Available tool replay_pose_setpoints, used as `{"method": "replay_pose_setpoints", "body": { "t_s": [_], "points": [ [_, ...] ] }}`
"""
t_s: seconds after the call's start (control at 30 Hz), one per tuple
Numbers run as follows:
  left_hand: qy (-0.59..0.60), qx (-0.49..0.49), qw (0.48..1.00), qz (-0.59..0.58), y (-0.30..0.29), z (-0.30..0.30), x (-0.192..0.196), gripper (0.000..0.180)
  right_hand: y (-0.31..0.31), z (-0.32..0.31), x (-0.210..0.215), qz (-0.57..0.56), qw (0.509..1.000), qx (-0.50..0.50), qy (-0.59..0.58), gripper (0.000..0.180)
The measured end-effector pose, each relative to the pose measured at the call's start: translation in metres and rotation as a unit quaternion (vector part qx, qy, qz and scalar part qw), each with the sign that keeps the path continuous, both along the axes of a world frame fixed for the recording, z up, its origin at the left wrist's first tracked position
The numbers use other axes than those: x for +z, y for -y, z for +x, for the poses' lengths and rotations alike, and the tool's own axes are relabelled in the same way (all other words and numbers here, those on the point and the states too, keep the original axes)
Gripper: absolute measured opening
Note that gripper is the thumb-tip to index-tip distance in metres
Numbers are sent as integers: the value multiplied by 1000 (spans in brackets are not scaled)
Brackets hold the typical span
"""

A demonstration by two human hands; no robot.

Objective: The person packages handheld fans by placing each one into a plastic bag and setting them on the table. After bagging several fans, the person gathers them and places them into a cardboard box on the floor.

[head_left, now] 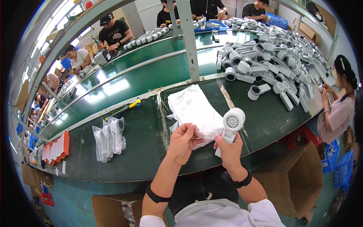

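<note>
The right hand (pixel 228 148) is gripping the handle of a white handheld fan (pixel 230 126), holding it upright over the near edge of the green workbench (pixel 143 140). The left hand (pixel 184 139) is pinching the edge of a white pouch from the stack of white bags (pixel 194 108) just beside the fan, while a heap of grey-white fan parts (pixel 272 56) is lying well apart at the far right

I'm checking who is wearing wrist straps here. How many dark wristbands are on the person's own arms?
2. One wristband circles the left forearm, well below the left hand; the other wristband sits on the right wrist, just below the right hand gripping the white fan. Neither is hidden.
</note>
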State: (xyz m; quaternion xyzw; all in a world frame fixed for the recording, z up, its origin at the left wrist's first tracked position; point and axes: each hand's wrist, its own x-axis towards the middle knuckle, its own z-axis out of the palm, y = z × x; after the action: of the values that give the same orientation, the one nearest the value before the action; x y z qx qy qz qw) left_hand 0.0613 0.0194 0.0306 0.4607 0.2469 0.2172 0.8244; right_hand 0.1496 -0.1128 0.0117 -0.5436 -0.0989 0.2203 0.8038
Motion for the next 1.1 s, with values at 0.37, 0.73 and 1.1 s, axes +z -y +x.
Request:
{"method": "replay_pose_setpoints", "body": {
  "t_s": [0.37, 0.73, 1.1],
  "points": [
    [14, 49, 997, 52, 12, 4, -2, 18, 36, 0, -10, -75, 993, 54, 80, 34],
    [-78, -114, 959, 248, 18, 8, 5, 24, 90, 23, 49, -225, 870, 411, 156, 108],
    [-89, -139, 944, 287, 4, -8, 2, 24, 66, 39, 37, -305, 823, 435, 200, 78]
  ]
}}
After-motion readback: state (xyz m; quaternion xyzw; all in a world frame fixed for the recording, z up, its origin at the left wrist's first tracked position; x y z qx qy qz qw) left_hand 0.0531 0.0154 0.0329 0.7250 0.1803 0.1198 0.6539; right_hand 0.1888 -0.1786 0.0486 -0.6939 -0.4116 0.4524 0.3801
